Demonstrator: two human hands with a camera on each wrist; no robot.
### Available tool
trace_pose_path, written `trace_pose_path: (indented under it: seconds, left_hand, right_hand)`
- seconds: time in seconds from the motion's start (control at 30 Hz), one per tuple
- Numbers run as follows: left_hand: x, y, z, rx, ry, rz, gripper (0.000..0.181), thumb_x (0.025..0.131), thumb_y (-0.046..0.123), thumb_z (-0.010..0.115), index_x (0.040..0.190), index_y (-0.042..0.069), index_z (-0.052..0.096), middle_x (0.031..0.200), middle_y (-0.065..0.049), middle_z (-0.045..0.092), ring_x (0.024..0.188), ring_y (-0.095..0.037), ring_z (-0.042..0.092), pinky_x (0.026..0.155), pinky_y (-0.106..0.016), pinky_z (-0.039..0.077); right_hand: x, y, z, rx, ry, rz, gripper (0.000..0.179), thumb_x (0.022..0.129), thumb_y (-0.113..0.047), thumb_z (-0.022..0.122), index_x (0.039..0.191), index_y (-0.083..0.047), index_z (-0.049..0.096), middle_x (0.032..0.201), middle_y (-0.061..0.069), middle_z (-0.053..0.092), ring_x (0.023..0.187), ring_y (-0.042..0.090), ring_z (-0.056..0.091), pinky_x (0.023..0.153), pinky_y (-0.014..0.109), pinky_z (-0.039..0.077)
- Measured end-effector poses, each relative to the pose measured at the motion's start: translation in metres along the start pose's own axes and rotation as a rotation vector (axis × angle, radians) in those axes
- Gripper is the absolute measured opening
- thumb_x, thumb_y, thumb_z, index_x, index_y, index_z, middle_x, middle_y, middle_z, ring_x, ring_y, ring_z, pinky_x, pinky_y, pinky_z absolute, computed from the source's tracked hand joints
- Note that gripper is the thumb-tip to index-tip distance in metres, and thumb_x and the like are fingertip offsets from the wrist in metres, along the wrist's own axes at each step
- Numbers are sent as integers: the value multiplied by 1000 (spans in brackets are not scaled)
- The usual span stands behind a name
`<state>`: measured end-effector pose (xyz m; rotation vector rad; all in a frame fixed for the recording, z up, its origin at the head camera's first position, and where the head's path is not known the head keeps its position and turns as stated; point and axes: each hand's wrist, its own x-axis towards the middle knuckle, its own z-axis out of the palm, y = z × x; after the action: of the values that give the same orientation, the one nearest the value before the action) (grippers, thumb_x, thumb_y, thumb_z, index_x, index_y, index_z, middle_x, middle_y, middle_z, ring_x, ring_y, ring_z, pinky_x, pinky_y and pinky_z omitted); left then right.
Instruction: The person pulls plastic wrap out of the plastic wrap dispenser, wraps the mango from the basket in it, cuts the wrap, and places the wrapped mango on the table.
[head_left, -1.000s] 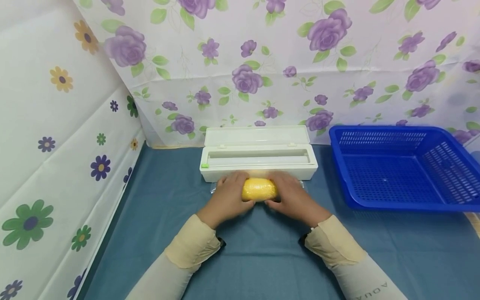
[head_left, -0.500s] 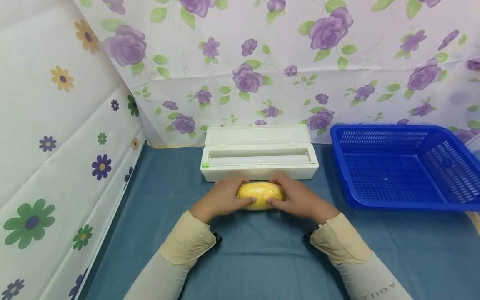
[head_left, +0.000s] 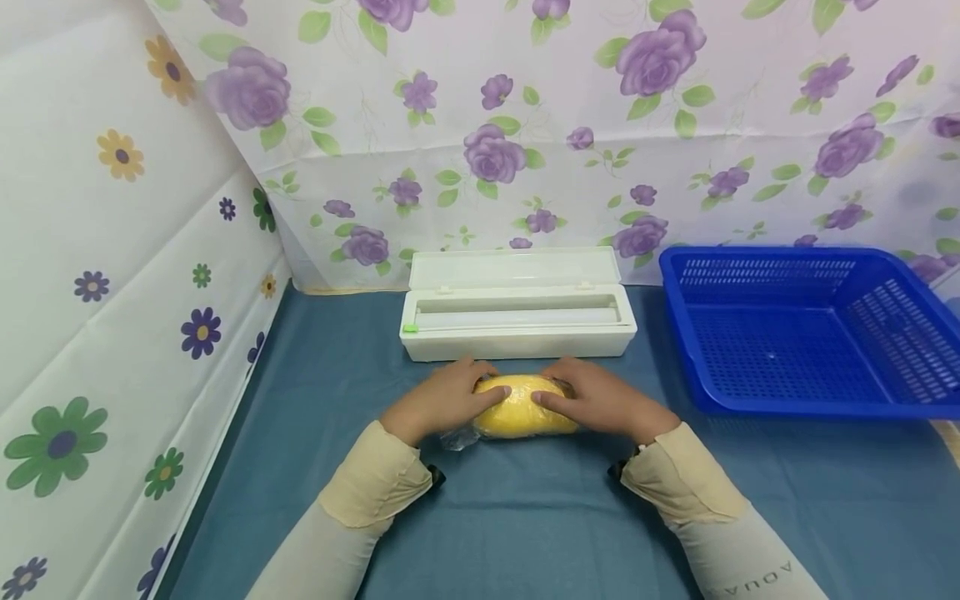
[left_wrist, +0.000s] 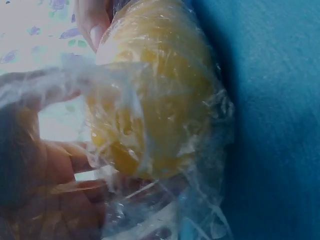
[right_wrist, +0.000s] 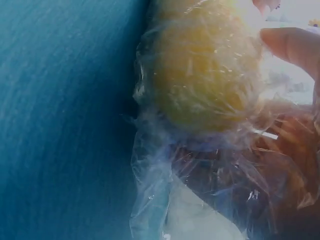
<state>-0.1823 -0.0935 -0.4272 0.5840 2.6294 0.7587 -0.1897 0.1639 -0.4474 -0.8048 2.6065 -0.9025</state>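
Observation:
In the head view, a plump yellow oval fruit (head_left: 522, 408) in cling film lies low over the cloth, in front of a white box. My left hand (head_left: 442, 400) grips its left end, thumb on the near top and fingers behind. My right hand (head_left: 603, 402) holds the other end the same way. A loose tail of film (head_left: 459, 437) sticks out under the left hand. Both wrist views show crinkled film round the fruit (left_wrist: 155, 85). Film trails off its ends across the palms, and the fingers behind are partly hidden.
The white cling film dispenser (head_left: 517, 343) stands behind the hands, lid (head_left: 516, 269) raised, a roll (head_left: 517, 317) inside and a green slider (head_left: 409, 328) at its left. A blue basket (head_left: 686, 350) stands at the right. Floral sheets (head_left: 420, 192) line the back and left.
Both hands have drawn the wrapped fruit away from the dispenser, towards the person, and it has turned between them. The film tail on the left has come into view.

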Motion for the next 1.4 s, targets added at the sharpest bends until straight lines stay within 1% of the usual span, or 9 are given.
trace_pose_path:
  seconds: [0.2, 0.43, 0.53, 0.67, 0.87, 1.0, 1.2, 1.3, 1.4]
  left_hand:
    - [-2, 2, -4, 17, 69, 16, 55, 101, 48, 55, 140, 9, 59, 125, -11, 69, 112, -28, 66, 105, -51, 45]
    - [-15, 20, -12, 64, 220, 13, 55, 103, 46, 54, 143, 9, 56, 139, -11, 62, 131, -31, 57, 113, -58, 36]
    - [-20, 34, -9, 48, 299, 82, 51, 104, 39, 55, 145, 9, 53, 141, -12, 58, 132, -32, 55, 112, -55, 40]
    - [-20, 49, 10, 19, 387, 204, 52, 105, 24, 54, 152, 7, 42, 144, -14, 50, 130, -30, 55, 106, -46, 48]
    - [-20, 63, 41, 109, 532, 375, 55, 100, 6, 49, 153, -1, 37, 149, -19, 44, 136, -29, 50, 108, -40, 48]
    - [-20, 69, 53, 64, 513, 437, 57, 99, 3, 43, 155, 0, 35, 155, -18, 38, 143, -28, 44, 112, -38, 45]
    - [-10, 60, 60, -77, 437, 366, 60, 100, 8, 40, 159, 6, 28, 163, -16, 29, 154, -29, 28, 126, -45, 24]
    - [-5, 51, 59, -88, 385, 360, 60, 102, 11, 38, 160, 7, 25, 164, -16, 27, 156, -32, 21, 127, -53, 15]
    - [-2, 44, 55, -61, 341, 340, 59, 105, 17, 36, 161, 8, 21, 166, -15, 24, 158, -33, 16, 127, -55, 13]
  right_hand:
    - [-3, -11, -3, -122, 47, -34, 57, 101, -48, 56, 143, -10, 58, 127, 10, 65, 113, 25, 64, 98, 49, 51]
    - [-8, -38, -3, -256, 264, -157, 39, 101, -29, 62, 133, -6, 65, 126, 12, 67, 116, 30, 65, 100, 50, 52]
    - [-9, -48, 1, -269, 314, -202, 32, 102, -21, 60, 128, -5, 68, 124, 11, 68, 114, 28, 66, 98, 48, 53]
    - [-6, -50, 10, -285, 316, -254, 29, 102, -13, 57, 126, -3, 68, 128, 13, 65, 117, 29, 65, 99, 46, 53]
    - [-1, -43, 27, -288, 295, -260, 32, 101, -14, 59, 130, -1, 65, 129, 15, 65, 116, 30, 64, 99, 46, 51]
    - [0, -42, 31, -243, 287, -257, 37, 98, -13, 64, 132, -1, 64, 132, 16, 65, 121, 32, 63, 101, 48, 49]
    - [2, -35, 32, -197, 275, -259, 33, 101, -14, 59, 133, -6, 64, 134, 15, 63, 124, 29, 60, 104, 47, 47]
    - [2, -31, 32, -175, 238, -241, 40, 104, -19, 55, 142, -6, 57, 145, 16, 56, 136, 31, 52, 112, 49, 42]
    - [2, -28, 31, -154, 198, -212, 47, 106, -20, 50, 150, -4, 46, 156, 18, 44, 147, 34, 40, 119, 52, 35]
